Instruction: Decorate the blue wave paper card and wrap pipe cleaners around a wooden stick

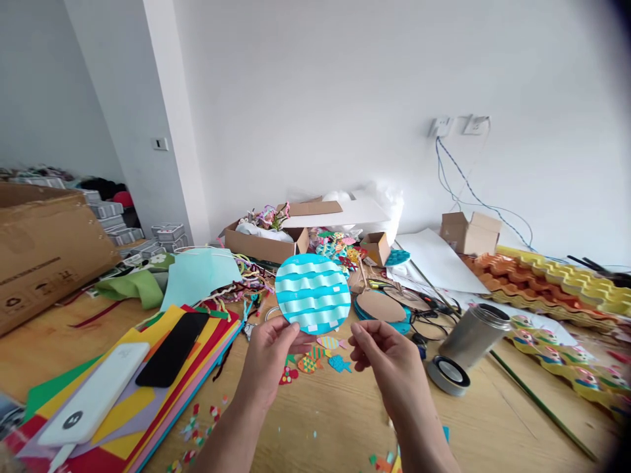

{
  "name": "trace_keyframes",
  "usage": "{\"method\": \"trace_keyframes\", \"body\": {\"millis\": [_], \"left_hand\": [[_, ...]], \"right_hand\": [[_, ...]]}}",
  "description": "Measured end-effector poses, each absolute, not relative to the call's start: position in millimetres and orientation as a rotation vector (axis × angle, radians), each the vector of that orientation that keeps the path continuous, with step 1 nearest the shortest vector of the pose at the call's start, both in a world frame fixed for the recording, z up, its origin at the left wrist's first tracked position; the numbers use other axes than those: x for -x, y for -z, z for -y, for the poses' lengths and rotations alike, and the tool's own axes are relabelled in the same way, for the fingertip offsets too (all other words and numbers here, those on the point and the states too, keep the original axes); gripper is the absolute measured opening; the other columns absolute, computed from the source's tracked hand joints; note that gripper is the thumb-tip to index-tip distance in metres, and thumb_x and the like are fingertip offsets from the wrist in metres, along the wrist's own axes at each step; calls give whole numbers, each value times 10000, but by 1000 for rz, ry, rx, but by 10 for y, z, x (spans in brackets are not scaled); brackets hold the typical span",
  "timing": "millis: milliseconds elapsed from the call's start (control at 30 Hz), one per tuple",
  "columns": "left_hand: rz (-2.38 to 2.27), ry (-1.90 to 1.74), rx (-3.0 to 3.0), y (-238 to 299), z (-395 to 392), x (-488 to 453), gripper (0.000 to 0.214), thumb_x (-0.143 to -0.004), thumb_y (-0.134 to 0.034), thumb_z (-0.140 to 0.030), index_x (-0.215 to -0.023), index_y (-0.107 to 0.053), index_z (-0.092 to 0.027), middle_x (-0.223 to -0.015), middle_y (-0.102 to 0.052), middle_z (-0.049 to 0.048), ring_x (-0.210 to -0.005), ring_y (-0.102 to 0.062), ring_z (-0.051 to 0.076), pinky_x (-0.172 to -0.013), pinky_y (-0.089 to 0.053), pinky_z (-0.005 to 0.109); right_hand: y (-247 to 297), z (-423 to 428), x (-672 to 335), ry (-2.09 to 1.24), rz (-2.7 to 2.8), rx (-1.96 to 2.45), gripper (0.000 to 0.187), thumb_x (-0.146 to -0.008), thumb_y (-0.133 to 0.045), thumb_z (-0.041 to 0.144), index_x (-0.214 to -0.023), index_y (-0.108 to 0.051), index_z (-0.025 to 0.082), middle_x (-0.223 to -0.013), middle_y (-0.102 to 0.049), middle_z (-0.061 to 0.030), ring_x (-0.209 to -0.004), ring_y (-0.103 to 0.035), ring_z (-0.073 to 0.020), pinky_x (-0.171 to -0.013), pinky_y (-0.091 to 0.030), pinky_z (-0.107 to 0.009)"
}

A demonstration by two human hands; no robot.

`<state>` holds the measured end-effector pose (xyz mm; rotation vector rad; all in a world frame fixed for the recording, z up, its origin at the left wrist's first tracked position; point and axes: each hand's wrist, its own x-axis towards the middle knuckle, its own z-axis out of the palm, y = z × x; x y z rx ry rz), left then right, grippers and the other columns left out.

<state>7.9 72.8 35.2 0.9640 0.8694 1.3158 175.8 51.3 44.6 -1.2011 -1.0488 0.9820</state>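
Observation:
My left hand (pixel 270 348) grips the lower left edge of a round blue paper disc (pixel 311 274), which is held up facing me. Wavy pale-aqua paper strips cross the disc in rows, and a few small white squares sit on its lower part. Just to the right, my right hand (pixel 382 351) is closed in a pinch, apart from the disc; whatever its fingertips hold, if anything, is hidden. Below the disc, several patterned paper fish lie on the wooden table, among them a blue fish (pixel 340 363) and an orange fish (pixel 308 364).
Coloured sheets (pixel 123 420) lie at left under a black phone (pixel 172 349) and a white power bank (pixel 96 393). To the right stand a metal flask (pixel 473 336) and its lid (pixel 447 375). Cardboard discs (pixel 380 306), cables, cartons and egg trays (pixel 547 279) crowd farther back.

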Motion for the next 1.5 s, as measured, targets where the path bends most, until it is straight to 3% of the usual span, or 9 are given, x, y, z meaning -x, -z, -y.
{"method": "trace_keyframes", "body": {"millis": [333, 1200, 1500], "left_hand": [[-883, -1284, -1162, -273, -675, -204, 244, -798, -598, -330, -898, -694, -129, -796, -733, 73, -766, -694, 243, -664, -556, 316], [-879, -1264, -1094, -240, -662, -249, 227, -778, -599, -320, -844, -679, -119, -792, -726, 76, -732, -691, 241, -684, -558, 339], [-864, -1252, -1062, -250, -665, -259, 210, -763, -611, -323, -816, -679, -132, -771, -725, 63, -771, -692, 255, -698, -559, 351]], "right_hand": [[-348, -497, -1380, -999, 1129, 1249, 322, -729, -653, 469, -717, -566, 159, -545, -610, -5, -365, -495, -87, -306, -332, -163], [-342, -527, -1420, -1037, 1171, 1349, 264, -736, -615, 396, -709, -596, 134, -543, -636, -34, -389, -519, -98, -320, -381, -171], [-344, -525, -1410, -1082, 1169, 1318, 254, -752, -593, 387, -703, -566, 139, -529, -596, -4, -402, -525, -104, -316, -389, -174]]}}
